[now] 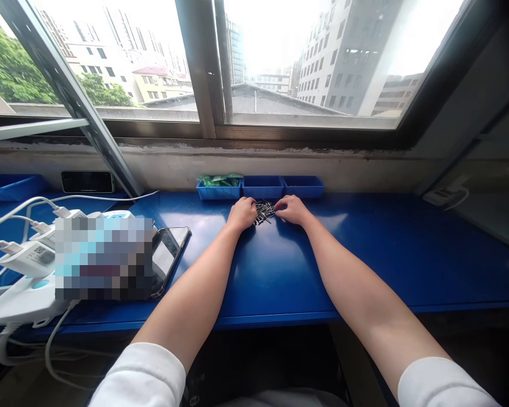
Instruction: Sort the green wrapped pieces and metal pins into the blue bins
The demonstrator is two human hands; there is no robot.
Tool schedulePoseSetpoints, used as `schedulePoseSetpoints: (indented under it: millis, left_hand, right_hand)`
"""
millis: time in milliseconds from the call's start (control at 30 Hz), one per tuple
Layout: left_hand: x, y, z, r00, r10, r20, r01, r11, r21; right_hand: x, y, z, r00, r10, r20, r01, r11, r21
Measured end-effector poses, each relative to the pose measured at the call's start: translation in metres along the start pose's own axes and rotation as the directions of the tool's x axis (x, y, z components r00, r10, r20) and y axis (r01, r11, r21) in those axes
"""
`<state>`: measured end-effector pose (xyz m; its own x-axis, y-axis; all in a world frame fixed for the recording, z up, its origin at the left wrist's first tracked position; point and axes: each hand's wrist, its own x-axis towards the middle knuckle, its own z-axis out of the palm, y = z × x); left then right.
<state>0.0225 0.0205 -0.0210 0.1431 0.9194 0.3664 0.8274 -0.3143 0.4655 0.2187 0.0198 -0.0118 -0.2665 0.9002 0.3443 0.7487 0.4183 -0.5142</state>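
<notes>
A small pile of dark and silvery screw-like pieces (264,212) lies on the blue table (275,271), between my two hands. My left hand (242,213) is at the pile's left edge, its fingers curled against the pieces. At the right edge is my right hand (292,210), with thumb and fingers bent toward the pile; whether a piece is between its fingertips is too small to tell. Just behind the pile stand three blue bins: the left bin (219,193) holds green packets (220,180), beside a middle bin (263,186) and a right bin (303,186).
On the left are a white power strip (29,297) with plugs and cables, a blurred patch, and a phone (169,257). Another phone (87,182) leans at the back left near a blue tray (12,185). A metal post (106,147) rises before the window.
</notes>
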Motion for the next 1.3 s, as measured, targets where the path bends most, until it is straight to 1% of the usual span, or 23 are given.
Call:
schedulePoseSetpoints:
  millis: [100,233,367,467,567,633,733,800,867,967,1033,1100,1167,1300]
  left_hand:
    - [0.0,-0.001,0.0,1.0,0.0,0.002,0.0,1.0,0.008]
    - [0.0,0.0,0.0,1.0,-0.006,0.0,0.006,1.0,0.011]
    - [-0.001,0.002,-0.001,1.0,-0.019,0.011,0.019,1.0,-0.001]
    - [-0.002,0.003,-0.002,1.0,-0.021,0.021,0.021,1.0,-0.002]
    - [-0.002,0.003,-0.002,1.0,-0.017,0.023,0.017,1.0,0.001]
    - [-0.001,0.003,-0.002,1.0,-0.016,0.016,0.016,1.0,-0.001]
    - [-0.002,0.004,-0.003,1.0,0.005,-0.026,-0.006,1.0,-0.026]
    - [-0.003,0.007,-0.003,0.996,0.06,-0.072,-0.065,0.996,-0.062]
    - [-0.006,0.011,-0.005,0.983,0.148,-0.105,-0.16,0.981,-0.112]
    - [-0.009,0.017,-0.005,0.955,0.277,-0.103,-0.292,0.937,-0.19]
    - [-0.01,0.019,-0.005,0.942,0.322,-0.09,-0.334,0.913,-0.234]
    - [-0.01,0.02,-0.004,0.942,0.326,-0.085,-0.337,0.903,-0.267]
    - [-0.009,0.02,-0.004,0.949,0.303,-0.083,-0.314,0.911,-0.268]
    - [-0.007,0.019,-0.006,0.962,0.252,-0.109,-0.269,0.944,-0.192]
  right_hand:
    - [0.0,0.003,0.0,0.997,0.063,0.033,-0.064,0.998,0.03]
    - [0.001,0.006,-0.004,0.984,0.175,0.021,-0.175,0.984,0.021]
    - [0.001,0.009,-0.008,0.978,0.2,0.055,-0.203,0.978,0.049]
    - [0.0,0.011,-0.008,0.981,0.181,0.076,-0.188,0.977,0.097]
    - [-0.001,0.012,-0.007,0.986,0.144,0.077,-0.152,0.982,0.111]
    - [-0.001,0.013,-0.006,0.991,0.125,0.054,-0.131,0.982,0.135]
    - [0.0,0.012,-0.004,0.996,0.088,-0.027,-0.081,0.977,0.195]
    - [0.001,0.008,-0.001,0.997,0.053,-0.063,-0.036,0.97,0.239]
    - [0.002,0.001,0.002,0.997,0.012,-0.074,0.009,0.958,0.285]
    - [0.003,-0.01,0.006,0.998,-0.007,-0.066,0.034,0.915,0.401]
    - [0.003,-0.016,0.008,0.999,0.008,-0.053,0.02,0.869,0.495]
    - [0.003,-0.02,0.009,0.998,0.026,-0.048,0.005,0.831,0.556]
    - [0.003,-0.022,0.009,0.997,0.048,-0.061,-0.004,0.811,0.585]
    - [0.003,-0.022,0.008,0.993,0.067,-0.096,0.007,0.786,0.619]
